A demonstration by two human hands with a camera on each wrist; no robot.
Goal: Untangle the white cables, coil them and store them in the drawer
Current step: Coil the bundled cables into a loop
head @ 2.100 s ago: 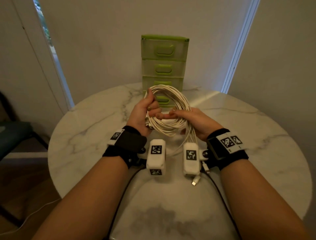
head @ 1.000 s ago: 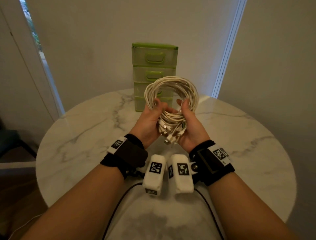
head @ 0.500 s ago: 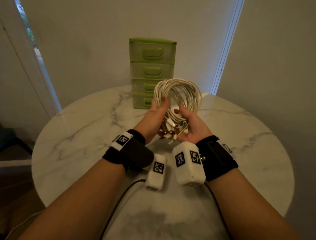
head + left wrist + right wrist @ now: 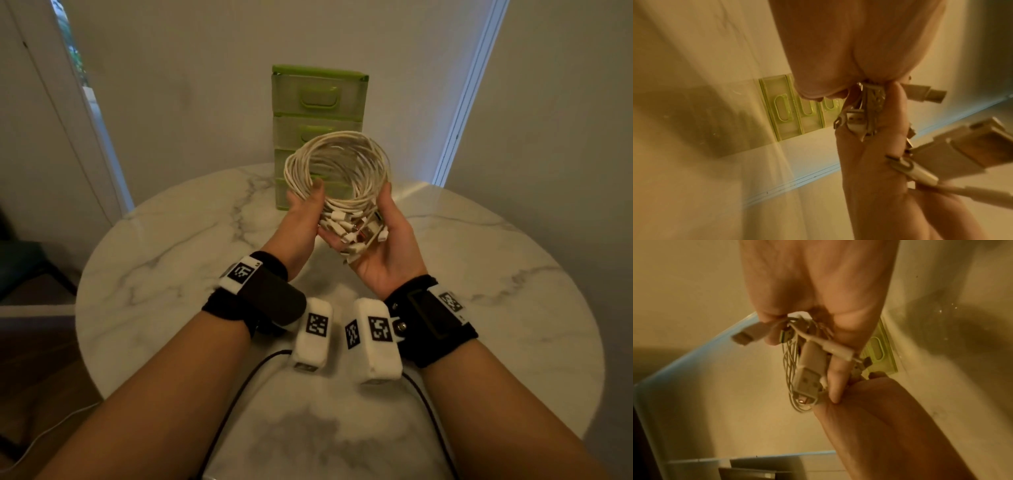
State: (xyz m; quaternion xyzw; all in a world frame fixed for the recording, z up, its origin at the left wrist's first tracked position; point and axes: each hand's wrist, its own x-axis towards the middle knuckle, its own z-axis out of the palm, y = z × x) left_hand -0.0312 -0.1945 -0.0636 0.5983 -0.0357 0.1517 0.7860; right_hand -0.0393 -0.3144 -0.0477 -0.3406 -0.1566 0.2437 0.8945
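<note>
Both hands hold the coil of white cables [image 4: 337, 164] up between them: the left hand [image 4: 301, 219] grips its left side, thumb over the strands, while the right hand [image 4: 387, 246] cradles the bunched plugs [image 4: 352, 229] in its curled palm. Just beyond the hands stands the green drawer unit [image 4: 318, 99], all drawers closed, on the marble table [image 4: 164, 260] beneath them.

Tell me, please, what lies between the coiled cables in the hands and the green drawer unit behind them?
Nothing: in the head view only bare marble table separates the coiled cables from the drawer unit.
</note>
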